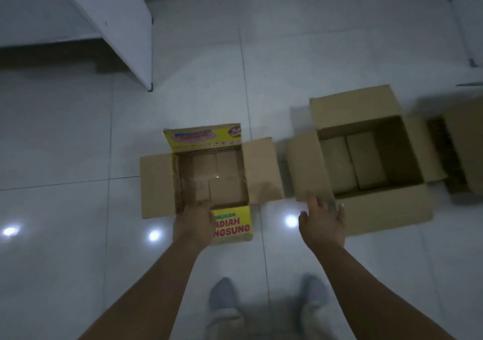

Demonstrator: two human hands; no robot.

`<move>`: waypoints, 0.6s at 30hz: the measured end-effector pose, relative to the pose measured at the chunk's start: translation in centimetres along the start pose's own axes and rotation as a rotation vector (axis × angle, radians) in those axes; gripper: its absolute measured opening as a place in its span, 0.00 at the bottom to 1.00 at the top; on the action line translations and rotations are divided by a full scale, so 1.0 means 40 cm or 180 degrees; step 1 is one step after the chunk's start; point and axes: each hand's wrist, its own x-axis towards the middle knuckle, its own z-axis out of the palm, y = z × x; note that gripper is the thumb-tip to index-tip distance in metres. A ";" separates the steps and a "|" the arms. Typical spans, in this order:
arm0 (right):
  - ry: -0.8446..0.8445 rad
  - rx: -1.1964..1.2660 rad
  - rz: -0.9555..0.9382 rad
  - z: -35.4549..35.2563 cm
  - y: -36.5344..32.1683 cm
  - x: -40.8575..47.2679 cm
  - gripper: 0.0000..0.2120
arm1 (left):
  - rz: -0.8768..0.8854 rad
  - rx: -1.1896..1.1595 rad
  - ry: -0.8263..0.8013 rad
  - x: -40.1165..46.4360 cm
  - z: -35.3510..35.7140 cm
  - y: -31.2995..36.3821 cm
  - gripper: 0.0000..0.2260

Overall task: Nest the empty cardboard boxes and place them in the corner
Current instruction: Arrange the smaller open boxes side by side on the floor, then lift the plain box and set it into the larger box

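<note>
A small open cardboard box (214,180) with yellow printed flaps sits on the white tiled floor in front of me, empty inside. My left hand (194,222) rests on its near edge, over the yellow front flap; whether the fingers grip it is hard to tell. To the right stands a larger plain brown box (366,162), open and empty, all flaps spread. My right hand (322,220) hovers with fingers apart just before that box's left flap, holding nothing. Part of a third brown box (462,154) shows at the right edge.
A white wall corner or pillar (125,26) stands at the upper left with a dark floor strip beside it. A white object (467,21) sits at the top right. My feet (266,298) are below, on glossy tiles with light reflections.
</note>
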 end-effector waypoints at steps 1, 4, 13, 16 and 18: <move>0.0035 0.0073 0.0078 -0.036 0.029 0.003 0.23 | 0.0124 -0.0037 0.0066 -0.007 -0.017 0.052 0.09; 0.0094 0.0183 0.0148 -0.115 0.138 0.036 0.21 | 0.0427 -0.0016 0.0152 -0.011 -0.023 0.215 0.10; -0.0120 -0.0074 -0.0085 -0.224 0.589 0.314 0.18 | -0.0093 -0.0345 -0.0267 0.082 0.204 0.705 0.14; -0.0002 0.0037 -0.0206 -0.215 0.715 0.389 0.19 | -0.0332 -0.0583 -0.0461 0.118 0.292 0.811 0.14; 0.0066 0.0167 -0.0169 -0.204 0.785 0.439 0.20 | -0.0519 -0.0883 -0.0471 0.140 0.349 0.863 0.14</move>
